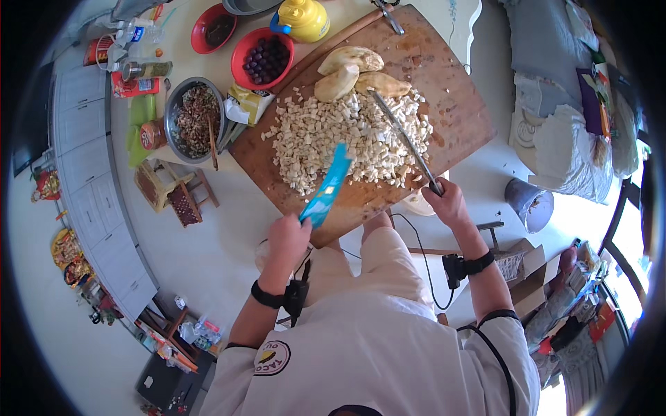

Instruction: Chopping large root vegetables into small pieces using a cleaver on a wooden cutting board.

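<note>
My left hand grips a flat blue bladed tool, blurred, whose tip reaches over the near edge of a diced pale vegetable heap. On the other side, my right hand holds the dark handle of a knife. Seen nearly edge-on, its blade slants across the right part of the heap. The dice lie spread over a large wooden cutting board. Several peeled whole vegetables, which look like eggplants, rest at the heap's far edge.
Left of the board stand a metal bowl of minced filling with chopsticks, and a yellow packet. Beyond are a red bowl of dark round fruit, a yellow kettle and a rolling pin. A wooden stool stands left below.
</note>
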The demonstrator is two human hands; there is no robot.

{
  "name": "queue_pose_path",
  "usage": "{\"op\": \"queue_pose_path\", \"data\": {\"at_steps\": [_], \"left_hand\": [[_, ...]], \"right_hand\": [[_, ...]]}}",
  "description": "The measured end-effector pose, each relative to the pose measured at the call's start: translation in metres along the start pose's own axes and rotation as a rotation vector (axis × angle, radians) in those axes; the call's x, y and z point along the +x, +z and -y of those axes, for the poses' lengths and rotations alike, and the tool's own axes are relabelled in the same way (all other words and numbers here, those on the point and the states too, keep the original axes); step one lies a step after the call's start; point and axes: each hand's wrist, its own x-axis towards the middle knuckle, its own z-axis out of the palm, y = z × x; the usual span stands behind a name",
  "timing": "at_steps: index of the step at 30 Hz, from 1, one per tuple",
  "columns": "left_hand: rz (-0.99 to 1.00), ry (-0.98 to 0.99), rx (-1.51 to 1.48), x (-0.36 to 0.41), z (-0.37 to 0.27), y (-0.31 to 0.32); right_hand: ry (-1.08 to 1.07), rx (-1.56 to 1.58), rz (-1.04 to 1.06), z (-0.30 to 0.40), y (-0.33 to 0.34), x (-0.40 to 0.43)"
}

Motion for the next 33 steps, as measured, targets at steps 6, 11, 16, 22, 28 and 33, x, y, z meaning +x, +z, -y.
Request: {"op": "queue_pose_path", "data": {"at_steps": [6, 11, 16, 22, 28, 33], "left_hand": [[0.037, 0.011, 0.113, 0.031, -0.042, -0.018], [-0.107, 0.012, 0.105, 0.029, -0.017, -0.022], [-0.081, -0.074, 0.063, 0.009, 0.002, -0.024], [-0.099, -0.125, -0.109, -0.013, 0.014, -0.014], [-0.077, -0.177, -0.118, -0.012, 0.018, -0.008], [-0.076, -0.038, -0.053, 0.011, -0.004, -0.008]], "right_hand": [[0.015, 0.029, -0.015, -0.003, -0.002, 0.001], [-0.012, 0.032, -0.015, -0.005, -0.005, -0.005], [-0.002, -0.011, 0.007, -0.003, -0.009, 0.003], [0.000, -0.024, -0.147, -0.012, -0.011, 0.007], [0.028, -0.080, -0.290, -0.034, -0.010, 0.019], [0.028, -0.198, -0.333, -0.044, -0.003, 0.021]]}}
